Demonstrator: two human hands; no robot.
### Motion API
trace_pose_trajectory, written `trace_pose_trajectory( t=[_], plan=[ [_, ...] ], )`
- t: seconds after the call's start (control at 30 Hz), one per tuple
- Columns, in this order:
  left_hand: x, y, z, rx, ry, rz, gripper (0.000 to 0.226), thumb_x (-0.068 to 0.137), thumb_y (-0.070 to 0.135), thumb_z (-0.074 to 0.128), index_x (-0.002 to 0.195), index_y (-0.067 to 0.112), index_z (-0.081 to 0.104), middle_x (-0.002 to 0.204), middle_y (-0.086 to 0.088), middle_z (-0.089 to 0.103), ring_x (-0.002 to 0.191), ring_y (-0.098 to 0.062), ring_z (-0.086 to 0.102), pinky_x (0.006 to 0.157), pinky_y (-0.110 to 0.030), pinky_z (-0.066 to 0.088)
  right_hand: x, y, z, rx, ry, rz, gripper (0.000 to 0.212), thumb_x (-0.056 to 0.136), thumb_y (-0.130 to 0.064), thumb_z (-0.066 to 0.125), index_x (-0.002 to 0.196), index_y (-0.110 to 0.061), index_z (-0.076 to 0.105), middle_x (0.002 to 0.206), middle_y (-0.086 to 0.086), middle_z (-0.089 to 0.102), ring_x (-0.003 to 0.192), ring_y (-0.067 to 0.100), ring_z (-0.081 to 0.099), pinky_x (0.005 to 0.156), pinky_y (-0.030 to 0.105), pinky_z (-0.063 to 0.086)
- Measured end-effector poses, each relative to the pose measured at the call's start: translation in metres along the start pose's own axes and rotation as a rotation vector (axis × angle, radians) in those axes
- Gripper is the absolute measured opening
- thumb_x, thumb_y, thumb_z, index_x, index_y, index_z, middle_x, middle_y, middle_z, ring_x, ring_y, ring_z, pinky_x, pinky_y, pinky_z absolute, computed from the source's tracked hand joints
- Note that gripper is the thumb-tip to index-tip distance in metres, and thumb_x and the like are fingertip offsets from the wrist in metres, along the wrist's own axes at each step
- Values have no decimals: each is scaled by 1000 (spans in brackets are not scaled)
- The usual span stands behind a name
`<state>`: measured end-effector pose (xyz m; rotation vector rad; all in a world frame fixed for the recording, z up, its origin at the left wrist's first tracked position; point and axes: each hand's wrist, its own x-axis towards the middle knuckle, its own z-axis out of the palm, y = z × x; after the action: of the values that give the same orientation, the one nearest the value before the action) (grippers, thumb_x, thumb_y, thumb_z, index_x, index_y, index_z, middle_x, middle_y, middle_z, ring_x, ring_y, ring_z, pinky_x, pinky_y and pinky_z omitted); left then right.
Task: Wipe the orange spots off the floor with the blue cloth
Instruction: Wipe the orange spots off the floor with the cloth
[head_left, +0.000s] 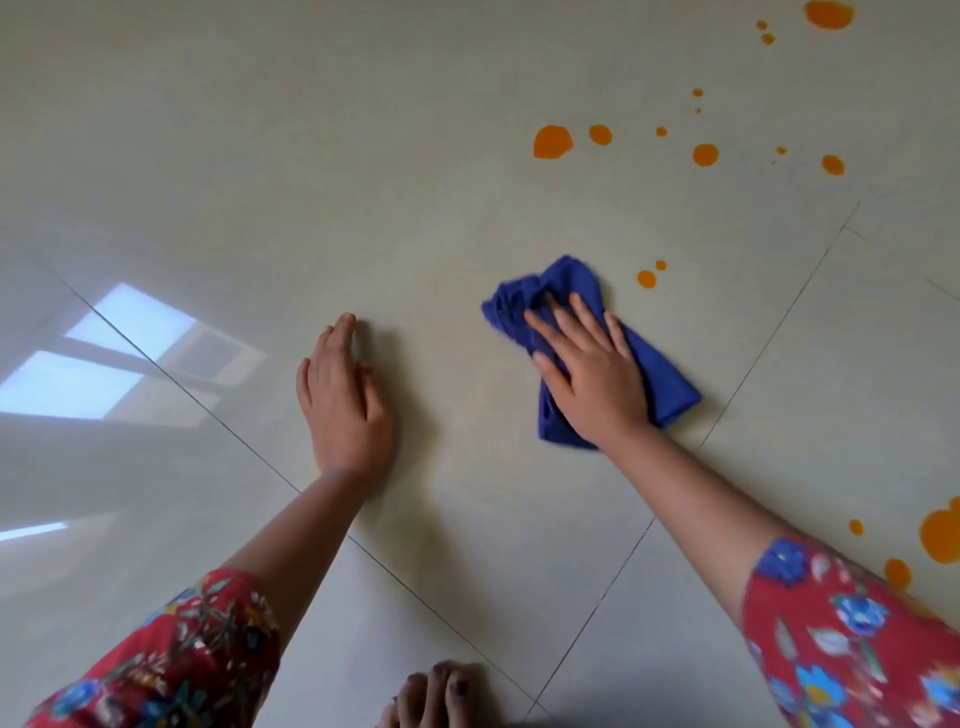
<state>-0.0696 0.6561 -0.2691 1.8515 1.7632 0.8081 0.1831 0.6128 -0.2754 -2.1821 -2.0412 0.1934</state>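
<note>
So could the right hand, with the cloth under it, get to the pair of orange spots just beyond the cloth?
Probably yes. The right hand presses the blue cloth flat, and the pair of orange spots lies just past its far edge with only bare floor between.

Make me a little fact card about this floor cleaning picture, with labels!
cloth: blue cloth, bunched, flat on the floor
right hand: right hand pressed flat on the cloth
left hand: left hand resting on bare floor, holding nothing
nearest mess: orange spots just beyond the cloth
more mess: bigger orange splashes farther away, some at the right edge
</note>
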Motion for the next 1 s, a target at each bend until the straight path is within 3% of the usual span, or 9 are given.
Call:
trace_pose_trajectory(
  t=[0.1,0.23,0.33,0.47,0.6,0.73,0.8,0.87,1.0],
  plan=[
    [0,-1,-1,21,-44,56,57,87,7,36,143,13,39,148,-3,42,141,-21,30,117,-47,19,32,-39,9,8,36,92,51,94,-42,33,141,-29,48,150,-4,43,142,22,33,115,44,19],
    [-2,-2,-3,-2,-76,166,54,86,8,39,139,11,46,146,-5,46,138,-23,35,114,-50,26,-12,-72,13,17,-52,-312,49,95,-41,38,142,-30,45,150,-2,43,143,22,30,116,43,19],
    [-4,-1,-3,-25,-69,194,50,89,8,39,137,10,48,144,-5,49,136,-23,38,112,-49,29,-60,-32,-1,61,-154,-506,47,96,-41,39,142,-32,45,153,-5,38,144,19,27,117,41,16],
    [-3,1,-2,-15,-128,200,49,90,11,35,136,12,49,142,-5,50,134,-24,42,111,-48,32,-49,42,-11,2,-76,-213,47,98,-39,36,143,-29,42,148,1,46,143,21,31,115,42,17],
    [0,-1,1,35,-171,208,47,91,10,37,136,12,50,143,-5,50,135,-24,41,111,-48,31,-36,11,0,7,31,2,49,96,-37,38,144,-26,43,147,2,46,142,25,32,116,44,17],
    [-1,0,1,128,-264,356,45,93,15,36,136,13,50,143,-4,50,136,-24,41,110,-49,31,-103,-20,1,9,-178,-626,50,91,-40,42,140,-31,46,152,-3,39,145,23,28,117,43,17],
    [-3,2,1,179,-309,430,44,95,18,37,138,14,49,144,-2,49,137,-22,39,113,-45,28,-117,6,-7,22,-272,-783,51,89,-39,46,140,-34,45,156,-9,30,147,17,20,119,40,12],
    [-3,6,2,211,-346,493,45,95,20,41,139,16,47,146,0,46,139,-19,37,115,-39,24,-104,41,-11,21,-288,-727,51,89,-39,46,140,-35,43,155,-10,30,146,15,19,118,40,11],
    [16,30,25,213,-382,569,48,93,22,48,141,16,45,150,0,42,141,-19,33,116,-37,21,-46,78,-19,52,-88,-227,48,98,-41,36,144,-30,41,152,-1,39,145,18,24,117,41,14]
  ],
)
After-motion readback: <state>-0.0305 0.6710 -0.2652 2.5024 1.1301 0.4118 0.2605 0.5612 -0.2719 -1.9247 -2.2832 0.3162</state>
